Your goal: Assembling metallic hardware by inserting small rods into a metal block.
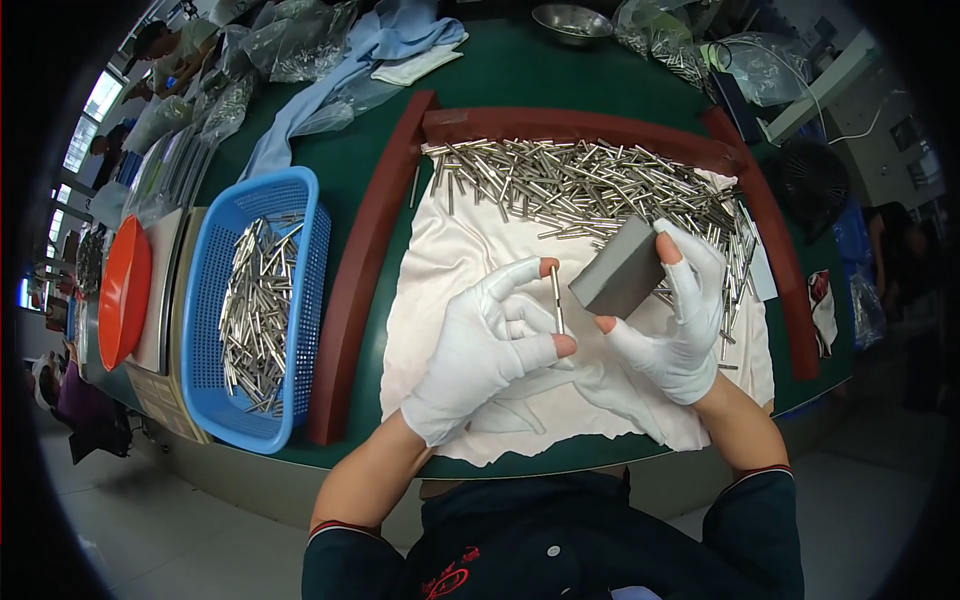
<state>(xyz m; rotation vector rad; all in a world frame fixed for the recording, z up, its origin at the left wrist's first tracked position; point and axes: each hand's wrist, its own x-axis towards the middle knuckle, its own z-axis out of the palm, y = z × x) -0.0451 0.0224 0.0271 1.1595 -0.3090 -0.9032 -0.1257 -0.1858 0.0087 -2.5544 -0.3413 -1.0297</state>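
Note:
Both my hands wear white gloves with bare thumb and index tips. Between thumb and index finger, my left hand point(490, 335) pinches a slim metal pin point(557, 300) by its two ends, held roughly upright. My right hand point(680, 320) grips a dark grey rectangular block point(622, 270), tilted, just right of the pin and apart from it. What the block is made of I cannot tell. Beneath both hands lies a pale pink cloth point(430, 270). A large heap of similar metal pins point(590, 180) covers the far part of the cloth.
A dark red frame point(365, 270) borders the cloth on its left, far and right sides. Left of it, a blue plastic basket point(200, 330) holds many pins. Farther left stands an orange-red tray point(125, 290). A metal bowl point(572, 22) and bagged parts point(300, 40) lie at the back.

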